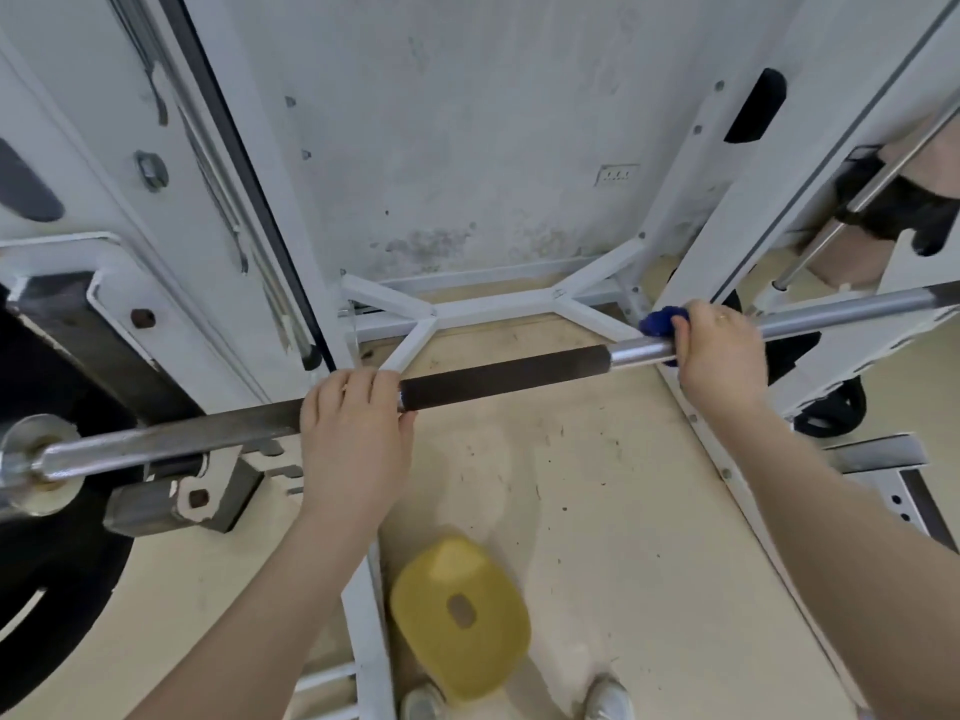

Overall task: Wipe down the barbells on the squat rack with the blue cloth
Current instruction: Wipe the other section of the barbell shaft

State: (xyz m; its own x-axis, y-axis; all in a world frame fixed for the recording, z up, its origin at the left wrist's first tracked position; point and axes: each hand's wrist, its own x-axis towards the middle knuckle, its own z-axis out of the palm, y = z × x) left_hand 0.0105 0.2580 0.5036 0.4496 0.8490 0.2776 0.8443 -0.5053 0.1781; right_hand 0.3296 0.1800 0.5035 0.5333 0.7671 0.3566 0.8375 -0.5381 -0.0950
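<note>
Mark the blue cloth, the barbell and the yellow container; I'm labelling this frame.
blue cloth [658, 322]: head view, bunched part above the bar.
barbell [498, 375]: head view, dark middle sleeve.
yellow container [460, 615]: head view, top face.

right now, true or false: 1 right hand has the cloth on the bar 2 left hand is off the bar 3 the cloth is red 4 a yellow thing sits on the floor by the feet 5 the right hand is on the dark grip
1. True: the right hand presses the cloth to the bar.
2. False: the left hand grips the bar.
3. False: the cloth is blue.
4. True: a yellow thing lies on the floor near the shoes.
5. False: it is on bare shiny metal, beside the dark grip.
</note>
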